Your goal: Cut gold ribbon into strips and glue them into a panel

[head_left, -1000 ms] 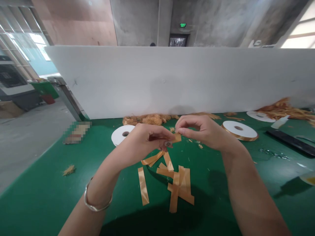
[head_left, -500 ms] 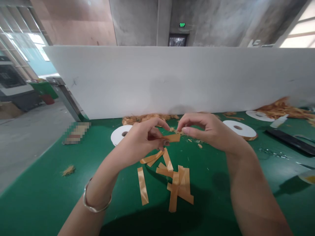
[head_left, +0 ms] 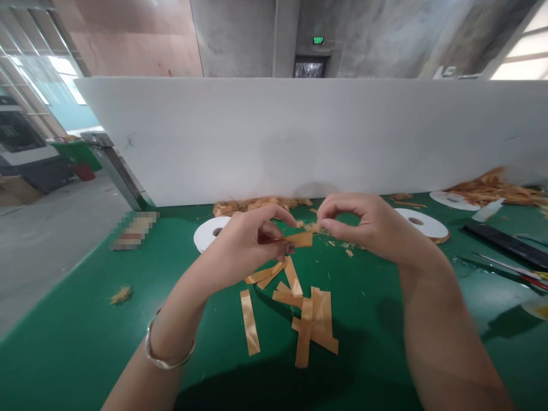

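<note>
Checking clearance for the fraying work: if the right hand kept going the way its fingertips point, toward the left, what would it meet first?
Probably the ribbon piece pinched in the left hand; the right hand sits just beside it, though depth is unclear.

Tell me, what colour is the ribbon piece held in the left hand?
Orange-gold, with a satin shine; the ribbon piece shows in the head view.

Green table (head_left: 85, 342) with a white board (head_left: 299, 137) standing along its far edge. Cut orange ribbon strips (head_left: 308, 325) lie near the middle, frayed orange scraps (head_left: 257, 204) by the board, another scrap (head_left: 120, 295) at left. White ribbon spools (head_left: 209, 233) (head_left: 422, 224) (head_left: 454, 200), an orange ribbon heap (head_left: 492, 185) and a black bar (head_left: 505, 245) lie on it too.
</note>
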{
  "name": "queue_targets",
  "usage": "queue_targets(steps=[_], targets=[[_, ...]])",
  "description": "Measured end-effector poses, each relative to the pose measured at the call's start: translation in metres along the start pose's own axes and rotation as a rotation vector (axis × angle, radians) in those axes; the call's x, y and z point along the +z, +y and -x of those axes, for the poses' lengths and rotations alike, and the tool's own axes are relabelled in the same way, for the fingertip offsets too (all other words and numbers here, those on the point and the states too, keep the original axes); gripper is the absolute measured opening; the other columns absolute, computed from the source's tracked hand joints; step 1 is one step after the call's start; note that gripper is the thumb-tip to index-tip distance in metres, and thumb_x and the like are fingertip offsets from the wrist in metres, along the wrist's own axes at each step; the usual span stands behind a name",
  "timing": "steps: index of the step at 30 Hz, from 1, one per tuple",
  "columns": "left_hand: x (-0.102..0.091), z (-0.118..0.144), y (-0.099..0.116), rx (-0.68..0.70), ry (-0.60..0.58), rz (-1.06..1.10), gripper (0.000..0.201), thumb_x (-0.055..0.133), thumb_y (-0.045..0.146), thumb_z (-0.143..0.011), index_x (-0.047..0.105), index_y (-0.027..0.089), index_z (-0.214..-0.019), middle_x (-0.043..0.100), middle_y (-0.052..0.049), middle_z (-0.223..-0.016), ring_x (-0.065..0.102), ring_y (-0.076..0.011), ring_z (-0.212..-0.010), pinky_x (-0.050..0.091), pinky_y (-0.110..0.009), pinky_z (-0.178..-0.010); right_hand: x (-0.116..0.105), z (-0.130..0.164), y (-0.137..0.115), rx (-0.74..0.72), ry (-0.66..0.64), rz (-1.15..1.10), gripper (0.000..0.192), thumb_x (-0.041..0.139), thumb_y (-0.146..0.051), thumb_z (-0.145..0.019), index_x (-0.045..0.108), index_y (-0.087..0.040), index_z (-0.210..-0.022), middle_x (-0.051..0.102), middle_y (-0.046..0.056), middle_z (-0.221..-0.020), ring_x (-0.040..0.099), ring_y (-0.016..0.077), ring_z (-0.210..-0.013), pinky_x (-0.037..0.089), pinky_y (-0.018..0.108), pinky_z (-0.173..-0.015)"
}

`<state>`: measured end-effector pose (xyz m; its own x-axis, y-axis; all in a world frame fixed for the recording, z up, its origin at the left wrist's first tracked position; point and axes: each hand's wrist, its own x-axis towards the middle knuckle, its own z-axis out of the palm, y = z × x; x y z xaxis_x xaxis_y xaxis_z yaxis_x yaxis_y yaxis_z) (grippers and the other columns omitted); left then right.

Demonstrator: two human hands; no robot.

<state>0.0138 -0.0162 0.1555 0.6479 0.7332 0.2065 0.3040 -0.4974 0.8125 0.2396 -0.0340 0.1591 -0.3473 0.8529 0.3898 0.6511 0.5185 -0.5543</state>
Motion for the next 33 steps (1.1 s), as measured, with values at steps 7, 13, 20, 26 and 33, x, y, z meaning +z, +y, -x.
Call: queue_targets(steps=[7,13,20,26,33], targets=[[-0.001,0.001,0.000,-0.011,0.018,0.007,0.017,0.057,0.023,-0.082,0.054,0.022,-0.099,0.067,0.000,-0.071,0.067,-0.0170,-0.078,0.054,-0.025,-0.065,-0.005,0.003,0.007,0.072,0.103,-0.014,0.013,0.055,-0.033,-0.081,0.060,-0.022,-0.074,0.062,0.002,-0.082,0.057,0.0174,-0.079,0.044,0.030,-0.068],[-0.001,0.001,0.001,-0.004,0.074,0.044,0.021,0.059,0.024,-0.082,0.054,0.021,-0.102,0.070,-0.002,-0.078,0.068,-0.0174,-0.079,0.055,-0.025,-0.064,0.002,-0.003,0.000,0.012,-0.083,-0.060,0.017,0.056,-0.038,-0.082,0.065,-0.024,-0.088,0.065,0.003,-0.092,0.059,0.0179,-0.082,0.046,0.029,-0.069],[-0.001,0.002,0.003,0.018,0.077,0.080,0.020,0.058,0.022,-0.082,0.054,0.019,-0.102,0.069,-0.002,-0.075,0.067,-0.0157,-0.076,0.055,-0.025,-0.067,0.012,-0.006,-0.003,-0.029,-0.021,-0.092,0.023,0.052,-0.039,-0.084,0.062,-0.020,-0.076,0.062,0.004,-0.077,0.055,0.0151,-0.069,0.043,0.026,-0.059],[-0.002,0.002,0.003,-0.009,0.092,0.062,0.022,0.061,0.026,-0.081,0.054,0.020,-0.101,0.069,-0.002,-0.075,0.068,-0.0171,-0.078,0.054,-0.024,-0.063,0.008,-0.005,-0.001,-0.017,0.025,-0.078,0.017,0.055,-0.034,-0.081,0.062,-0.022,-0.072,0.061,0.002,-0.074,0.055,0.0159,-0.070,0.044,0.027,-0.061],[-0.002,0.001,0.002,-0.036,0.058,0.070,0.025,0.060,0.030,-0.082,0.056,0.021,-0.105,0.070,-0.003,-0.075,0.067,-0.0164,-0.075,0.053,-0.025,-0.063,0.011,-0.007,0.001,-0.030,0.035,-0.170,0.015,0.056,-0.033,-0.080,0.062,-0.023,-0.071,0.061,0.002,-0.074,0.055,0.0159,-0.069,0.044,0.028,-0.062]])
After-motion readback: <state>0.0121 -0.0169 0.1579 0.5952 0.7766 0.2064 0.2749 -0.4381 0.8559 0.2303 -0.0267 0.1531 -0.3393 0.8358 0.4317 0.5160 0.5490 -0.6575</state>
